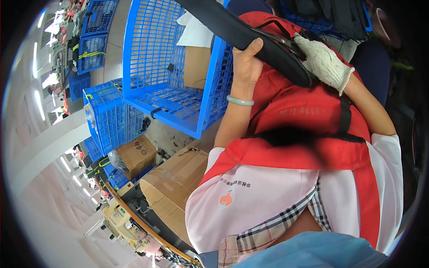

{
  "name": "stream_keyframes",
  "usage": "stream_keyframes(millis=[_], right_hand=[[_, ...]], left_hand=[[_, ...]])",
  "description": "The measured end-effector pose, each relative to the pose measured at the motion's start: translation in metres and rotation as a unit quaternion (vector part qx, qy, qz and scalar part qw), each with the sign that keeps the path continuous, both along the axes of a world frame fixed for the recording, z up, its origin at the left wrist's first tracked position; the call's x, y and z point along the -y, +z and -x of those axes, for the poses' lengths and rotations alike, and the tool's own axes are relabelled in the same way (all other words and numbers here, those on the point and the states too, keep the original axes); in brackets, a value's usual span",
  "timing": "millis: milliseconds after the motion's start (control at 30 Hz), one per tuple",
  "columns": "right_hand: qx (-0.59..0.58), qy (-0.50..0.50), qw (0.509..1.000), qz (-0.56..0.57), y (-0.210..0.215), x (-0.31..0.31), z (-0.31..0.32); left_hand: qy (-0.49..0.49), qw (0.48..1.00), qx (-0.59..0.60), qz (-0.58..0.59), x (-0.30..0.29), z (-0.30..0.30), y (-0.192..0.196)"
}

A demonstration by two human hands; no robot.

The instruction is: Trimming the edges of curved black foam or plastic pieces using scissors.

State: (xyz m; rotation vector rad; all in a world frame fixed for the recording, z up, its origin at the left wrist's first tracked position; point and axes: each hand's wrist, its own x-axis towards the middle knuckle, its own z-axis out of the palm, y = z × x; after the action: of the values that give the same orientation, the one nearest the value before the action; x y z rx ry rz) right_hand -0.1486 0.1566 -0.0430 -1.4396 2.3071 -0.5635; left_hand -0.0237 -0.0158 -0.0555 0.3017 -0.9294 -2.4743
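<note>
A long black padded strap (263, 50) with a rounded end runs slantwise across the top, above my lap. My bare left hand (248, 62), with a pale green bangle at the wrist, grips its near edge, thumb on top. On the other side my right hand (322, 61), in a white knitted glove, is closed around a pair of dark metal scissors (280, 40). Their blades lie along the strap's far edge and point left. The scissor handles and most of my right fingertips are hidden behind the glove and the strap. A red apron (308, 107) spreads beneath both hands.
Close on the left stands a large blue plastic crate (161, 111) with cardboard and white paper inside. Further left are stacked blue crates (109, 117), a carton (136, 154) and an open cardboard box (176, 181). Black pieces (324, 18) fill a blue crate at top right.
</note>
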Motion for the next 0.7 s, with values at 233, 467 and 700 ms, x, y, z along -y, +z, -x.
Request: stream_keyframes(millis=[233, 467, 700], right_hand=[[0.023, -0.019, 0.992, 0.126, -0.007, 0.0, 0.001], [0.001, -0.045, 0.997, 0.07, -0.009, -0.001, -0.001], [-0.021, -0.031, 0.995, 0.094, -0.012, 0.002, 0.001]], left_hand=[[-0.027, 0.997, 0.003, -0.067, -0.005, -0.005, 0.004], [-0.006, 0.998, -0.003, -0.064, 0.011, 0.004, 0.002], [-0.012, 0.999, -0.022, -0.022, 0.006, 0.006, -0.005]])
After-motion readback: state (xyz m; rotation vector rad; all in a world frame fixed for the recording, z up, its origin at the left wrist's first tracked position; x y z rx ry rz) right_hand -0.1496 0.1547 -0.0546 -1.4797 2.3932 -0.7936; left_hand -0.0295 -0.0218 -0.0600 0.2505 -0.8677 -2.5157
